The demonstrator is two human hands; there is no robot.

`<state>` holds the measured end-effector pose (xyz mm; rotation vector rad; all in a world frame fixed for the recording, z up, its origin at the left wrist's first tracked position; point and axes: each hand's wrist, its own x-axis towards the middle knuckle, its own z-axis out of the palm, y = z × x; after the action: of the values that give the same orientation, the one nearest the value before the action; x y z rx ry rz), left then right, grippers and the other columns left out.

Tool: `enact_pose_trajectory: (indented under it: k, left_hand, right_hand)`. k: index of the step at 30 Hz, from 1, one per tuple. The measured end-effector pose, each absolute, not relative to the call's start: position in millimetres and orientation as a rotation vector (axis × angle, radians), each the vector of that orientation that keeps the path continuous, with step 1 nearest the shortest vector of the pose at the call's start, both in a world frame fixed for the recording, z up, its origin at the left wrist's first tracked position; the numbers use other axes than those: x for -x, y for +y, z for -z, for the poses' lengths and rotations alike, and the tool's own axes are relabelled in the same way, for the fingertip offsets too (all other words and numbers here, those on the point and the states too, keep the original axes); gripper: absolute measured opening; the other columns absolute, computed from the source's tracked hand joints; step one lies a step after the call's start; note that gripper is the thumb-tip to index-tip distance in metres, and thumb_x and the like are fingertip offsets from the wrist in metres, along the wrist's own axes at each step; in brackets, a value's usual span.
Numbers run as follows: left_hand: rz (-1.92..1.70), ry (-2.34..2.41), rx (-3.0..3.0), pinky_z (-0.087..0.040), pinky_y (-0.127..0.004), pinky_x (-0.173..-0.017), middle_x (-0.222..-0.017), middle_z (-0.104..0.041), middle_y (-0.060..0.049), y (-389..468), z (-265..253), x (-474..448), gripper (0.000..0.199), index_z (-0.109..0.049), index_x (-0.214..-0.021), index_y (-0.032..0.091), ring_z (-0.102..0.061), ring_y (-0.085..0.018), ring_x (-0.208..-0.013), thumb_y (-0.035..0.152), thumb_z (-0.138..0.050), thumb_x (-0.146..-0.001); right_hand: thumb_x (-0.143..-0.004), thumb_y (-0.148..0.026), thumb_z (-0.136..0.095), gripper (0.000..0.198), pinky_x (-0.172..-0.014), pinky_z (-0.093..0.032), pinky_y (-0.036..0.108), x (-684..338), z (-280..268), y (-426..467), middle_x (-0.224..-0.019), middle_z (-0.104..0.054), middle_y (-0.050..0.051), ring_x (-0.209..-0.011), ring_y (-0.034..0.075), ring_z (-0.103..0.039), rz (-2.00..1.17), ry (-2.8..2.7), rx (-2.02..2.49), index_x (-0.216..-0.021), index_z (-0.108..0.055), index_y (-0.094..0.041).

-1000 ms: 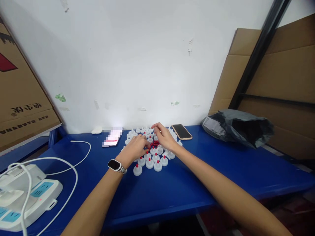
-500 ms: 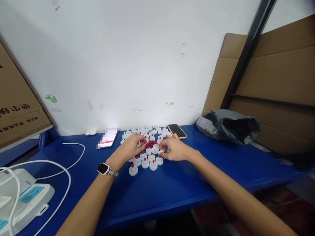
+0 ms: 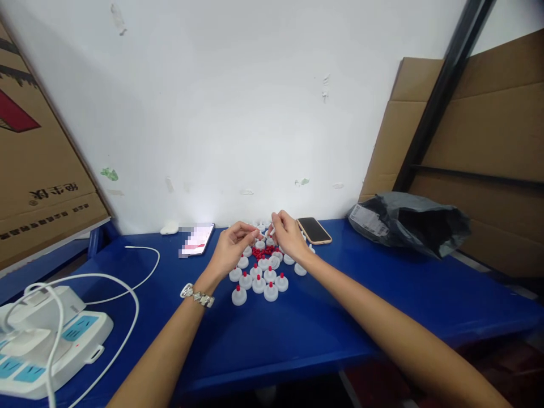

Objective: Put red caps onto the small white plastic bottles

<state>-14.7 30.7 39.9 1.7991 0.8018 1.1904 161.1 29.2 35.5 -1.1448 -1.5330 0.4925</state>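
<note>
Head view: both hands are lifted over the blue worktop (image 3: 297, 334). The left hand (image 3: 232, 249) and right hand (image 3: 288, 235) have their fingertips pinched together; what they pinch is too small to tell. Below them stand small white plastic caps with red tips (image 3: 258, 277).

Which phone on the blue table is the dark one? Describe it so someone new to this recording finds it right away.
Start at the grey plastic bag at the right rear of the blue table. Just left of it, by the white wall, lies the dark phone, beyond the right hand. Its screen is black and its case tan, unlike the lit phone farther left.
</note>
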Motion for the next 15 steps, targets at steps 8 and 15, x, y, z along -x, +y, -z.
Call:
enact_pose_trajectory:
  k: [8,15]
  left_hand:
    - [-1.370,0.792,-1.665,-0.048,-0.025,-0.074,-0.089,-0.065,-0.003,26.2,-32.9,-3.5,0.029,-0.060,-0.090,0.017,-0.060,-0.014,-0.082,0.044,-0.065,-0.082]
    - [-1.375,0.701,-1.507,-0.047,-0.027,-0.079,-0.086,-0.068,-0.004,28.7,-32.8,0.0,0.026,-0.061,-0.088,0.017,-0.063,-0.015,-0.085,0.038,-0.072,-0.078]
  right_hand:
    - [-0.096,-0.051,-0.032,0.026,-0.064,-0.043,0.030,-128.8,-29.5,27.4,-0.078,-0.052,0.000,-0.072,0.017,-0.053,-0.607,-1.289,1.118,-0.098,-0.041,-0.026]
    - [-0.095,-0.059,-0.026,0.038,-0.063,-0.044,0.030,-124.0,-27.7,26.7,-0.075,-0.050,0.000,-0.071,0.017,-0.053,-0.678,-1.208,1.021,-0.096,-0.045,-0.026]
